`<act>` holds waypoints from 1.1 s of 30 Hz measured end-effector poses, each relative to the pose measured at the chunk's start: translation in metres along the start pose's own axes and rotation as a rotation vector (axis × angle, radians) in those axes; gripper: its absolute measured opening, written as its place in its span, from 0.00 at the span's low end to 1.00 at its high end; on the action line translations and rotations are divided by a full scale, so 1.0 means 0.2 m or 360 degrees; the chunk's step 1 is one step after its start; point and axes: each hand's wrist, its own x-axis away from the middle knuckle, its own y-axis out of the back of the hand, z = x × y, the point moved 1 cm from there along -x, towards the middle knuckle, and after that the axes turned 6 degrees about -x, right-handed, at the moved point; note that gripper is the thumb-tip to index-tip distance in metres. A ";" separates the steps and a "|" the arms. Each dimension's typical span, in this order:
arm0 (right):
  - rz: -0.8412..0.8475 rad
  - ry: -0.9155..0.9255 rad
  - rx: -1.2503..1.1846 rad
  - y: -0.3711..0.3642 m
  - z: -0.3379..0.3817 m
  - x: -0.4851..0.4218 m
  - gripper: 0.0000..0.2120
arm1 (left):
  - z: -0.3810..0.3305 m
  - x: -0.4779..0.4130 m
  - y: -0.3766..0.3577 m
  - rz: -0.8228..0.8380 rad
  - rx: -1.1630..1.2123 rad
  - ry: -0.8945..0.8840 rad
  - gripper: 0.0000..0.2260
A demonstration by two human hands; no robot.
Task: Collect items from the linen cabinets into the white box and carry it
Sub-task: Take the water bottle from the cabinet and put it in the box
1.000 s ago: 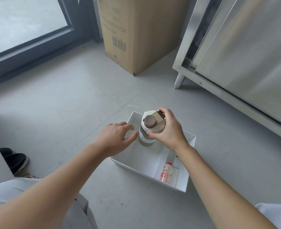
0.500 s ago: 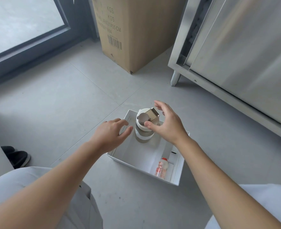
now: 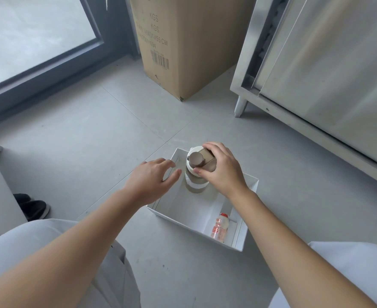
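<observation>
**A bottle stands in the white box**

The white box (image 3: pixel 247 190) sits on the grey floor (image 3: pixel 94 141), open at the top. A tall bottle (image 3: pixel 197 172) with a brown cap and a white band stands upright in the far corner of the box. A small drink bottle (image 3: pixel 220 226) with a red cap and red writing lies in a narrow part along the box's right side, near the front.

The right hand (image 3: pixel 222 172) is on top of the tall bottle. Its fingers curl around the cap and hold it. The left hand (image 3: pixel 153 181) is just beside the bottle, above the left edge of the box. Its fingers are spread apart and loose, and it holds nothing. Whether it touches the box wall is hard to tell.

Past the box stands a tall brown cardboard box (image 3: pixel 183 47) with a barcode and black print on it. To the right is a shiny metal cabinet (image 3: pixel 327 70) on a short leg, with its door shut. To the far left is a dark window frame (image 3: pixel 50 63). A black shoe (image 3: pixel 33 207) sits on the floor at the left. The person's light trousers (image 3: pixel 50 241) show at the bottom.
</observation>
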 end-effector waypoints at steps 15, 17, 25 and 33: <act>0.0019 -0.0085 -0.0158 0.04 0.05 0.00 0.32 | -0.01 0.00 0.04 -0.0073 0.0006 0.0009 0.20; -0.0007 -0.0091 -0.0203 0.07 0.10 -0.02 0.31 | 0.00 0.00 0.07 -0.0089 0.0027 0.0041 0.19; 0.0023 -0.0300 -0.0350 0.45 0.52 -0.09 0.35 | -0.17 0.07 0.61 -0.0085 -0.0092 -0.0043 0.21; -0.0089 -0.0281 -0.0141 1.34 1.40 -0.19 0.29 | -0.58 0.18 1.85 -0.0270 -0.0188 -0.0109 0.21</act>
